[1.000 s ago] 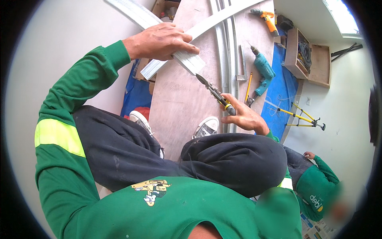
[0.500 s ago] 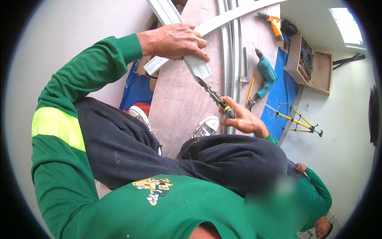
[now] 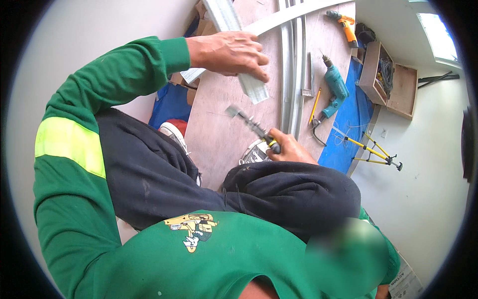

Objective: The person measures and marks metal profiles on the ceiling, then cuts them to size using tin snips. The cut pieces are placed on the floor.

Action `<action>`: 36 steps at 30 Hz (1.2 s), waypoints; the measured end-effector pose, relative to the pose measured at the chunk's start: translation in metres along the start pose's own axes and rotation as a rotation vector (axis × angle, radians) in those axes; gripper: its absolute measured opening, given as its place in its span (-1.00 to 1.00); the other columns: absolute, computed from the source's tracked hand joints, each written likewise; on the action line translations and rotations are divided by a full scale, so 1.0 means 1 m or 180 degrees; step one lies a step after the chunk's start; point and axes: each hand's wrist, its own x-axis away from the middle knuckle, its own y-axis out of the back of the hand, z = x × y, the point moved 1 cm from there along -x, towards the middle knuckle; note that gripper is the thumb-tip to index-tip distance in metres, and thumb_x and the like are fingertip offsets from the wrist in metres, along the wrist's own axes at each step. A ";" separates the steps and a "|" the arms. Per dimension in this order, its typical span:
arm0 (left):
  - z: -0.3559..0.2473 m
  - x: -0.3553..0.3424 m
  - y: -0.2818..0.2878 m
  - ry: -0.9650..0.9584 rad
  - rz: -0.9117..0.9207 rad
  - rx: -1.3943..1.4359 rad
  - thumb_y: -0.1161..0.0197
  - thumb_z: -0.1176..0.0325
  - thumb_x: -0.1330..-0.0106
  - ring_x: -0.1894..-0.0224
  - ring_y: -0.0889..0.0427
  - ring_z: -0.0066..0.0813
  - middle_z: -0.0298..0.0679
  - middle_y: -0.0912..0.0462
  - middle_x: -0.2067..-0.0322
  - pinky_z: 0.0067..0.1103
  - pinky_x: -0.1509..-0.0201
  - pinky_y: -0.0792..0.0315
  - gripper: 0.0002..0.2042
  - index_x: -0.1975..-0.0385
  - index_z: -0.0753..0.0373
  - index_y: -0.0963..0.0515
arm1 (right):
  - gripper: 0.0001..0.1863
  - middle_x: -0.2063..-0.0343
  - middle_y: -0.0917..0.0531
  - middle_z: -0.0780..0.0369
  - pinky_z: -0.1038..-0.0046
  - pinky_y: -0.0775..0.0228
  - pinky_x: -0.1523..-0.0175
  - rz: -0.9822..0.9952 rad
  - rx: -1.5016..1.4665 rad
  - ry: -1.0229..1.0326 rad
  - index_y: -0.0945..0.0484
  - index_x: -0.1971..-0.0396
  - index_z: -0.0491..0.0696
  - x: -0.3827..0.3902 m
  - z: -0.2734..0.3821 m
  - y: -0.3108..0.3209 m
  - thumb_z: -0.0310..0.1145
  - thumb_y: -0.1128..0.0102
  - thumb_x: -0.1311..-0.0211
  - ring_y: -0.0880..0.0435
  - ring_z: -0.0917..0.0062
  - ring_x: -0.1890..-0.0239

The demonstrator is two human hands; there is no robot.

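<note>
My left hand (image 3: 228,54) is closed over a silvery metal channel (image 3: 223,17), which slants down from the top of the view. The channel's cut end (image 3: 256,92) juts out below my fingers. Lower and nearer, my right hand (image 3: 295,150) grips tin snips (image 3: 256,128) with dark and yellow handles, blurred by motion. At the jaws shows a small flat grey scrap (image 3: 232,110), apart from the channel. A long pale curved strip (image 3: 284,19) passes behind my left hand.
Long metal channels (image 3: 286,65) lie along the wooden board (image 3: 219,119). To their right are a teal drill (image 3: 336,85), a yellow pencil (image 3: 315,106) and an orange drill (image 3: 347,31). Beyond stand an open wooden box (image 3: 374,70) and a yellow tripod (image 3: 371,149) near blue sheeting (image 3: 336,137).
The snips have come away from the channel's end, swinging left, with a small scrap at their jaws. My left hand and the channel have shifted slightly right. A co-worker's arm has dropped from sight.
</note>
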 end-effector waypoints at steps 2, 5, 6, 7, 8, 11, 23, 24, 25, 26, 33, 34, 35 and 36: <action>-0.003 -0.010 0.001 -0.0135 -0.0108 -0.0384 -0.54 0.34 -0.28 -0.08 -0.74 -0.50 -0.48 -0.79 0.07 -0.51 -0.30 -0.56 -0.51 -0.19 -0.34 -0.71 | -0.58 0.15 -0.75 -0.19 0.03 -0.51 -0.10 0.0231 0.0262 0.0046 -0.59 -0.14 -0.14 0.002 -0.006 -0.005 -0.34 -0.37 -0.33 -0.77 -0.08 -0.02; 0.008 -0.019 0.004 -0.0173 -0.0090 -0.0623 -0.49 0.30 -0.34 -0.11 -0.72 -0.49 -0.49 -0.78 0.01 -0.51 -0.30 -0.56 -0.55 -0.21 -0.33 -0.68 | -0.52 0.02 -0.73 -0.21 0.05 -0.51 -0.14 0.0317 -0.0051 0.0172 -0.59 -0.22 -0.08 0.008 -0.032 -0.011 -0.30 -0.42 -0.34 -0.73 -0.11 -0.10; 0.013 -0.017 0.005 -0.0112 -0.0042 -0.0608 -0.49 0.30 -0.35 -0.12 -0.70 -0.50 -0.49 -0.77 -0.01 -0.50 -0.32 -0.54 -0.52 -0.25 -0.35 -0.65 | -0.45 0.09 -0.76 -0.09 0.14 -0.53 -0.08 0.0184 0.0045 -0.0081 -0.52 -0.31 -0.06 0.008 -0.044 -0.018 -0.27 -0.42 -0.38 -0.78 -0.01 0.00; 0.017 -0.013 0.006 -0.0068 -0.0077 -0.0587 -0.48 0.31 -0.35 -0.12 -0.69 -0.51 -0.49 -0.75 -0.03 -0.49 -0.35 -0.53 -0.48 -0.28 -0.37 -0.62 | -0.46 0.15 -0.75 0.01 0.20 -0.54 -0.03 0.0112 -0.0479 -0.0290 -0.50 -0.31 -0.04 0.010 -0.056 -0.022 -0.24 -0.42 -0.40 -0.77 0.12 0.07; 0.021 -0.010 0.007 -0.0013 0.0023 -0.0553 -0.48 0.31 -0.36 -0.13 -0.68 -0.52 -0.49 -0.74 -0.05 -0.48 -0.38 -0.51 -0.45 -0.32 -0.39 -0.59 | -0.46 0.21 -0.73 0.12 0.26 -0.56 0.02 -0.0013 -0.0904 -0.0568 -0.49 -0.31 -0.02 0.012 -0.068 -0.027 -0.20 -0.42 -0.43 -0.77 0.25 0.15; 0.022 -0.008 0.008 -0.0414 -0.0186 -0.0515 -0.53 0.34 -0.30 -0.09 -0.64 -0.50 -0.48 -0.70 0.08 -0.45 -0.39 -0.51 -0.37 -0.35 -0.39 -0.55 | -0.48 0.24 -0.66 0.27 0.40 -0.54 0.08 -0.0573 -0.3345 -0.0733 -0.48 -0.28 -0.04 0.008 -0.087 -0.034 -0.16 -0.42 -0.46 -0.68 0.53 0.21; -0.062 -0.049 0.006 -0.1882 -0.0340 0.0196 -0.53 0.44 -0.14 -0.29 -0.57 -0.26 -0.30 -0.62 -0.04 -0.27 -0.63 -0.32 -0.41 -0.23 -0.13 -0.63 | -0.57 0.10 -0.73 0.20 0.43 -0.66 0.05 -0.1487 -0.3911 0.1805 -0.56 -0.15 -0.21 -0.075 0.035 0.092 -0.34 -0.39 -0.38 -0.73 0.57 0.17; -0.053 -0.040 0.008 -0.1690 -0.0561 0.0047 -0.51 0.48 -0.16 -0.37 -0.53 -0.19 -0.25 -0.58 -0.13 -0.23 -0.66 -0.31 -0.33 -0.32 -0.15 -0.56 | -0.59 0.11 -0.73 0.20 0.42 -0.66 0.06 -0.1508 -0.3889 0.1893 -0.58 -0.13 -0.22 -0.077 0.038 0.095 -0.37 -0.39 -0.37 -0.74 0.57 0.18; -0.043 -0.030 0.012 -0.1540 -0.0704 -0.0160 -0.48 0.52 -0.18 -0.44 -0.50 -0.12 -0.19 -0.54 -0.21 -0.19 -0.68 -0.30 -0.26 -0.42 -0.16 -0.50 | -0.66 0.16 -0.73 0.21 0.41 -0.68 0.07 -0.1651 -0.3916 0.1973 -0.62 -0.05 -0.20 -0.078 0.037 0.098 -0.44 -0.37 -0.32 -0.76 0.54 0.20; -0.031 -0.022 0.016 -0.0876 -0.0665 0.0411 -0.45 0.51 -0.25 -0.47 -0.45 -0.07 -0.13 -0.48 -0.28 -0.14 -0.67 -0.29 -0.23 -0.50 -0.13 -0.39 | -0.67 0.16 -0.73 0.22 0.41 -0.67 0.07 -0.1853 -0.4000 0.1810 -0.62 -0.04 -0.20 -0.081 0.034 0.101 -0.45 -0.37 -0.32 -0.76 0.53 0.20; -0.027 -0.043 -0.010 0.2705 -0.0073 0.3750 -0.55 -0.10 -0.29 -0.37 -0.57 0.09 0.35 -0.40 -0.33 -0.30 -0.44 -0.52 0.11 -0.63 0.39 -0.02 | -0.68 0.14 -0.69 0.20 0.34 -0.62 -0.04 -0.2482 -0.4831 0.1964 -0.60 -0.05 -0.20 -0.114 0.031 0.121 -0.45 -0.35 -0.34 -0.75 0.44 0.11; -0.034 -0.052 -0.018 0.2768 0.0083 0.3374 -0.58 -0.09 -0.26 -0.30 -0.65 0.02 0.35 -0.47 -0.28 -0.35 -0.37 -0.58 0.10 -0.60 0.44 -0.08 | -0.66 0.14 -0.70 0.21 0.33 -0.61 -0.07 -0.2512 -0.4835 0.1903 -0.60 -0.07 -0.20 -0.116 0.031 0.124 -0.44 -0.36 -0.36 -0.75 0.44 0.09; -0.031 -0.058 -0.025 0.2653 -0.0127 0.3766 -0.59 -0.06 -0.24 -0.22 -0.69 -0.04 0.29 -0.53 -0.22 -0.35 -0.30 -0.61 0.06 -0.57 0.43 -0.14 | -0.65 0.14 -0.70 0.22 0.33 -0.60 -0.09 -0.2487 -0.4847 0.1770 -0.60 -0.09 -0.20 -0.116 0.026 0.127 -0.42 -0.36 -0.37 -0.74 0.44 0.07; -0.026 -0.063 -0.031 0.2620 -0.0147 0.4192 -0.60 -0.03 -0.23 -0.14 -0.72 -0.10 0.22 -0.59 -0.16 -0.35 -0.23 -0.63 0.02 -0.54 0.43 -0.20 | -0.62 0.13 -0.70 0.22 0.33 -0.58 -0.10 -0.2444 -0.4761 0.1783 -0.60 -0.12 -0.20 -0.113 0.019 0.130 -0.39 -0.36 -0.38 -0.74 0.44 0.05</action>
